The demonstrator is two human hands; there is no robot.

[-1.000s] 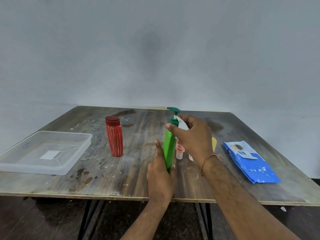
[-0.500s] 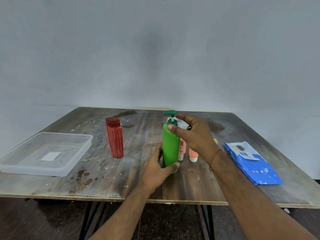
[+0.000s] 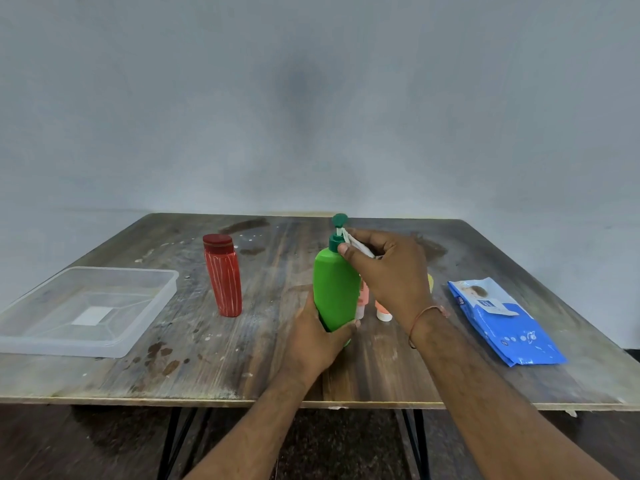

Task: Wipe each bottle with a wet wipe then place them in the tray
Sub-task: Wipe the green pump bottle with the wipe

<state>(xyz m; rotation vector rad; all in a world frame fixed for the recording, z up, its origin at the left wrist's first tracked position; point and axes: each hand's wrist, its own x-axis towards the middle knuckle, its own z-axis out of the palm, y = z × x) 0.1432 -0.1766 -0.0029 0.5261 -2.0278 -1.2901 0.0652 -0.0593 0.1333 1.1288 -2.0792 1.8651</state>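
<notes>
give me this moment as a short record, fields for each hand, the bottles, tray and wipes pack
left hand: grips the lower body of the green pump bottle
right hand: pinches a white wet wipe against the pump neck
red bottle: upright on the table, untouched
small tubes: behind the right hand, partly hidden
tray: clear, no bottles inside, at the left
wipes pack: blue, flat, at the right

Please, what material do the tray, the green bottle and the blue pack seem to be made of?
Tray: probably clear, slightly frosted plastic; the table shows through it.
Green bottle: likely smooth opaque plastic with a soft sheen and a darker green pump.
Blue pack: seems thin glossy plastic film; it lies flat, creased, with printed graphics.
</notes>
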